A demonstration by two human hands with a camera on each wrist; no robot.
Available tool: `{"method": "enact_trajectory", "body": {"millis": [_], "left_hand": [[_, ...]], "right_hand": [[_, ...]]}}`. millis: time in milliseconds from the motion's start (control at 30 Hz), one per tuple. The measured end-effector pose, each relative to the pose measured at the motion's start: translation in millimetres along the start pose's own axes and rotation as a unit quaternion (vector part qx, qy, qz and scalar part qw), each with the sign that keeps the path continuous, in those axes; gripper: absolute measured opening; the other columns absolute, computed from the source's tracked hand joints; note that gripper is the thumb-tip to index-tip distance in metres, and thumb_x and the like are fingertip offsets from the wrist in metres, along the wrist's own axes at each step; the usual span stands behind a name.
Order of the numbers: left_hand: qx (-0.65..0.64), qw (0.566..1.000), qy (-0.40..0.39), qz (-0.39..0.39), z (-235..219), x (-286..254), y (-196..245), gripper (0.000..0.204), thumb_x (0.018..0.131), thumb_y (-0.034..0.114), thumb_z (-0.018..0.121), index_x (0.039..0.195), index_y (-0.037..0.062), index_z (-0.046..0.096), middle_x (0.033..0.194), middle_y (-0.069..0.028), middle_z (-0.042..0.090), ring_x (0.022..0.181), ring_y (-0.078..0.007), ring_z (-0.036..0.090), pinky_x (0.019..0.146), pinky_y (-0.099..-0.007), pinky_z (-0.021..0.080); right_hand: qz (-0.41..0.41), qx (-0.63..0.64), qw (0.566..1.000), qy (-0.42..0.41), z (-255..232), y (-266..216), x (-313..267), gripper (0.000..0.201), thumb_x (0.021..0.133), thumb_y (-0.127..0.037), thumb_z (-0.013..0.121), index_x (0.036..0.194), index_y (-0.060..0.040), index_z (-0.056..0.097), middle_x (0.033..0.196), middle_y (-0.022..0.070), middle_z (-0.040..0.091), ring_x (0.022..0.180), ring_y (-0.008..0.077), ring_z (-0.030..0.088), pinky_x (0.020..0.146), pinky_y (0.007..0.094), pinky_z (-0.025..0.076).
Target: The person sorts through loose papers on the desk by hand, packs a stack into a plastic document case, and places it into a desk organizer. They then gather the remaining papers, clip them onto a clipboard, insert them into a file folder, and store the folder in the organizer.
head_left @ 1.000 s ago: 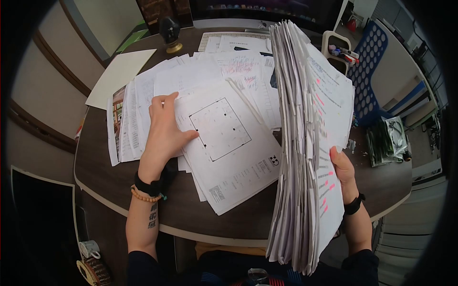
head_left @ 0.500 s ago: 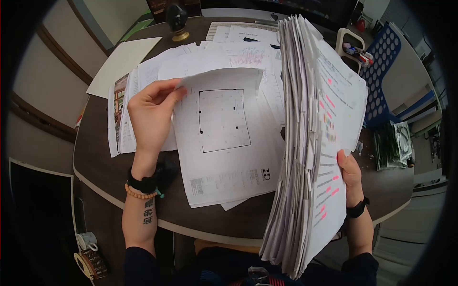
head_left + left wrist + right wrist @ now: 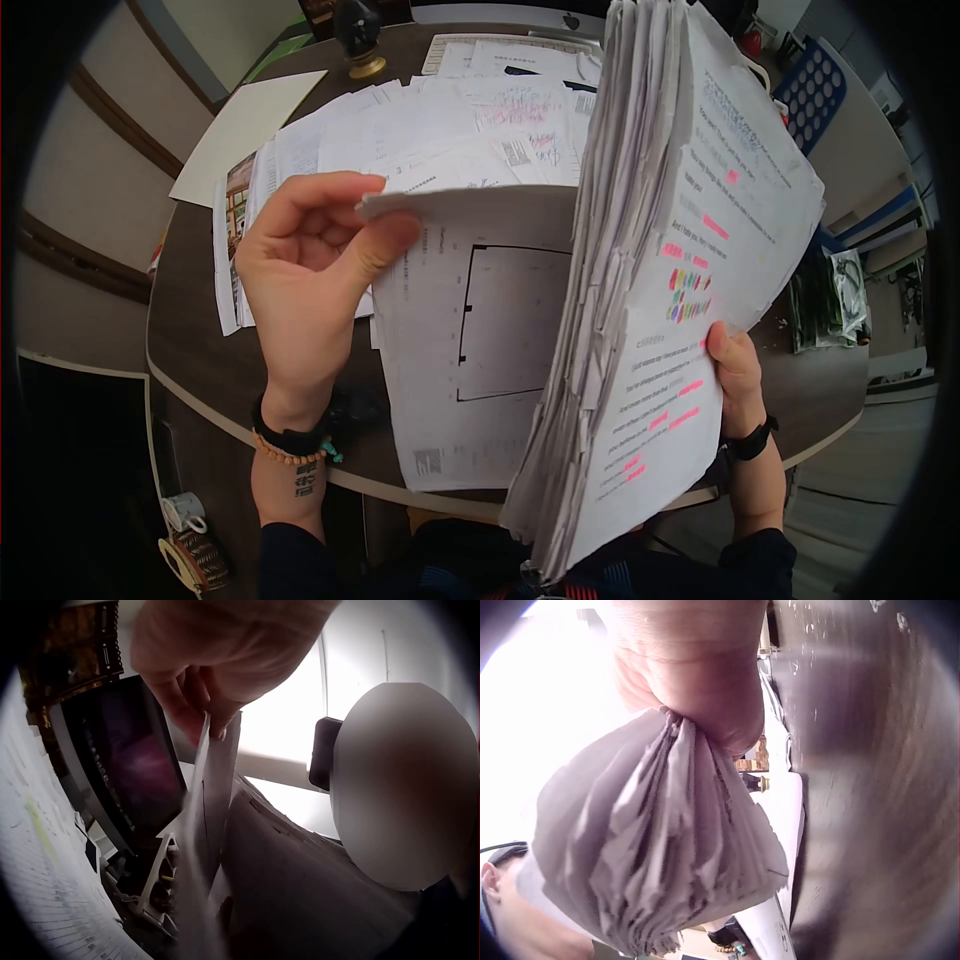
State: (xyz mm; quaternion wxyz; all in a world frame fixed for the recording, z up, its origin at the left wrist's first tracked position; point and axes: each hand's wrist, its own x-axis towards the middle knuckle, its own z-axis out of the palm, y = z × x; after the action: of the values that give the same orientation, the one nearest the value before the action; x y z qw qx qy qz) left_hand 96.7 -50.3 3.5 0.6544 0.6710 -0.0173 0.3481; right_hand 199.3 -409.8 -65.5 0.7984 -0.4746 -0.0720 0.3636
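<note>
My left hand [image 3: 310,270] pinches the upper left corner of a paper sheet [image 3: 430,350] with a floor-plan drawing, between thumb and fingers. The sheet stands lifted and bent, its right part hidden behind a thick stack of papers [image 3: 640,340]. That stack is upright and tilted, gripped at its right side by my right hand [image 3: 738,375], with the thumb on the front page. Pink highlighter marks cover this page. In the left wrist view the pinched sheet [image 3: 217,772] hangs below the fingers. The right wrist view shows the stack's many creased edges [image 3: 660,832] fanning out.
Loose papers [image 3: 400,135] cover the desk's far side, with a keyboard [image 3: 450,43] behind them. A dark ornament on a gold base [image 3: 367,66] stands at the back left. A mug [image 3: 183,512] is at lower left, and plastic-wrapped items [image 3: 830,300] lie at right.
My left hand has gone from resting over the floor-plan sheet to pinching its corner, lifting it and drawing it nearer. The right hand's stack has turned, showing more of its front page.
</note>
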Motion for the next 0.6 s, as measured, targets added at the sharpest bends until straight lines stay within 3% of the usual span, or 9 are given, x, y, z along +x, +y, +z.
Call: {"method": "enact_trajectory", "body": {"millis": [100, 333, 467, 600], "left_hand": [[-0.018, 0.999, -0.006, 0.043, 6, -7, -2, 0.028, 0.078, -0.005, 0.075, 0.104, -0.0012, 0.065, 0.094, -0.0070, 0.067, 0.084, -0.0106, 0.063, 0.077, -0.0220, 0.051], [0.044, 0.987, -0.068, 0.141, 11, -8, -4, 0.034, 0.080, -0.007, 0.070, 0.114, -0.0021, 0.064, 0.091, -0.0044, 0.056, 0.080, -0.0095, 0.049, 0.070, -0.0202, 0.039], [0.063, 0.984, -0.069, 0.150, 13, -10, -1, 0.032, 0.082, -0.009, 0.067, 0.113, -0.0016, 0.064, 0.096, -0.0071, 0.057, 0.079, -0.0099, 0.050, 0.070, -0.0200, 0.039], [0.152, 0.962, -0.076, 0.213, 15, -10, -2, 0.034, 0.082, -0.009, 0.065, 0.115, -0.0003, 0.062, 0.097, -0.0104, 0.056, 0.079, -0.0111, 0.051, 0.065, -0.0200, 0.040]], "right_hand": [[0.000, -0.013, 1.000, 0.011, -1, 3, -1, 0.062, 0.088, -0.026, 0.069, 0.134, 0.0054, 0.042, 0.128, 0.0167, 0.057, 0.110, 0.0253, 0.060, 0.093, 0.0373, 0.051], [0.003, -0.034, 0.999, 0.015, 1, 2, -1, 0.066, 0.086, -0.028, 0.072, 0.135, 0.0036, 0.042, 0.128, 0.0153, 0.056, 0.114, 0.0242, 0.058, 0.098, 0.0378, 0.047], [-0.001, -0.037, 0.999, 0.012, 4, 4, -1, 0.067, 0.085, -0.029, 0.072, 0.135, 0.0038, 0.042, 0.129, 0.0153, 0.056, 0.115, 0.0242, 0.058, 0.098, 0.0379, 0.047], [0.009, -0.031, 0.999, 0.019, 1, 3, -3, 0.067, 0.085, -0.029, 0.072, 0.135, 0.0037, 0.042, 0.127, 0.0154, 0.057, 0.113, 0.0244, 0.059, 0.096, 0.0375, 0.049]]}}
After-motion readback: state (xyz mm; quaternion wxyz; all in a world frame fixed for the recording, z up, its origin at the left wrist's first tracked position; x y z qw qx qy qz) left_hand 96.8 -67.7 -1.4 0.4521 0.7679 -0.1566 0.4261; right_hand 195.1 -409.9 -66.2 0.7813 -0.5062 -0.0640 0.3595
